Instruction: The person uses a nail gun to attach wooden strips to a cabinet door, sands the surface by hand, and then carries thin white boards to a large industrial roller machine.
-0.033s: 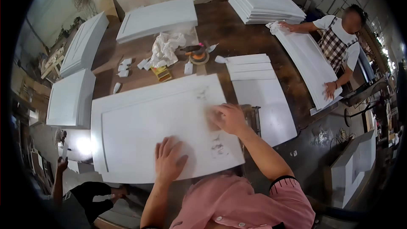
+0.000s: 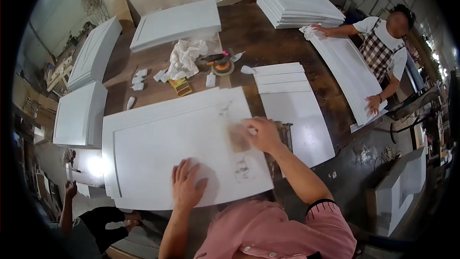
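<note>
- White panel (image 2: 153,151) lies face up right before us at the near side of the bench (image 2: 239,33), under both our hands.
- Our right grip (image 2: 261,134) bends its fingers at a brown pad (image 2: 238,140) on the panel's right part; both are blurred, so we cannot tell whether we pinch the pad or only press on it.
- Our left grip (image 2: 188,184) rests palm down near the panel's lower edge, fingers spread a little, pinching nothing.
- Dark smudges (image 2: 243,169) mark the panel's face below the pad, with more of them above it.
- Just right of our panel we see a narrower white board (image 2: 304,124), partly hidden by our right arm.
- Beyond the panel's far edge sit a yellow box (image 2: 180,87), a crumpled white cloth (image 2: 186,62), an orange and black sander (image 2: 222,64) and several small white blocks (image 2: 138,86).
- Farther out, white panel stacks stand at our left (image 2: 79,115), far left (image 2: 93,52), and far right (image 2: 302,5).
- Across the bench at right, a co-worker has one hand (image 2: 373,104) on a long white panel (image 2: 342,72) and the other at a white rag (image 2: 310,32).
</note>
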Motion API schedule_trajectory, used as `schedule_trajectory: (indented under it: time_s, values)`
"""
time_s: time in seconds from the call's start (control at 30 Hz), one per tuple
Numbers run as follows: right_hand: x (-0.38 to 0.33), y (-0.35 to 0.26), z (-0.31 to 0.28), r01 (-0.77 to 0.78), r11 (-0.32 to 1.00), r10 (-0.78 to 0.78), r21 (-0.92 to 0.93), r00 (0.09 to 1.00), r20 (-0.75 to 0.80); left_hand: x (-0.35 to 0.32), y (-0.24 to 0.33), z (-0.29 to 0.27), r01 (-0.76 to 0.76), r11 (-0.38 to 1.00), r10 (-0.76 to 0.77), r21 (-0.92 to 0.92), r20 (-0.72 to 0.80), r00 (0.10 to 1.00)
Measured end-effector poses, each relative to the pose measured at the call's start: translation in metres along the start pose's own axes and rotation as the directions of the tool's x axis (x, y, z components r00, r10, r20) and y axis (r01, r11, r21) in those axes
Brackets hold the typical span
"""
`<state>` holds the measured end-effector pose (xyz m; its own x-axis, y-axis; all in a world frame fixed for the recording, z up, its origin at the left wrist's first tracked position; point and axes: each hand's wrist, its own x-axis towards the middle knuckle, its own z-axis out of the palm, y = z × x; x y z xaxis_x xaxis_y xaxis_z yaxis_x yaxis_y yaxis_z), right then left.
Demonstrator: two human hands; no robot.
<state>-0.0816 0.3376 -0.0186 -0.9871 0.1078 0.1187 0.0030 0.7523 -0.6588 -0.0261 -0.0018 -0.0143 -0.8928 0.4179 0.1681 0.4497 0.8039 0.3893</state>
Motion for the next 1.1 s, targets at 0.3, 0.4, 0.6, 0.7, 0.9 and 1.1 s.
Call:
schedule_trajectory:
  time_s: [0.3, 0.4, 0.6, 0.7, 0.9, 1.1]
  values:
    - [0.100, 0.266, -0.064, -0.197, 0.880, 0.116, -0.432, 0.972, -0.207, 0.017, 0.021, 0.007, 0.055, 0.997, -0.054, 0.061, -0.029, 0.998]
    - [0.111, 0.288, -0.069, -0.117, 0.854, 0.007, -0.508, 0.977, -0.213, 0.019, 0.027, 0.008, 0.098, 0.993, -0.097, 0.066, -0.019, 0.995]
    - [0.065, 0.288, -0.094, -0.009, 0.855, 0.005, -0.518, 1.000, -0.009, 0.024, 0.026, 0.007, 0.061, 0.996, -0.059, 0.065, -0.040, 0.998]
    - [0.010, 0.284, -0.103, -0.068, 0.899, 0.087, -0.434, 0.996, 0.024, 0.021, 0.025, 0.006, 0.076, 0.994, -0.073, 0.076, -0.036, 0.997]
    - [-0.075, 0.267, -0.134, -0.522, 0.843, 0.518, 0.129, 0.853, 0.063, 0.018, 0.027, -0.001, 0.016, 0.998, -0.011, 0.063, -0.078, 0.997]
    - [-0.110, 0.131, -0.087, -0.231, 0.644, 0.354, 0.729, 0.935, -0.016, 0.021, 0.078, 0.029, -0.020, 0.897, -0.064, -0.442, -0.176, 0.982]
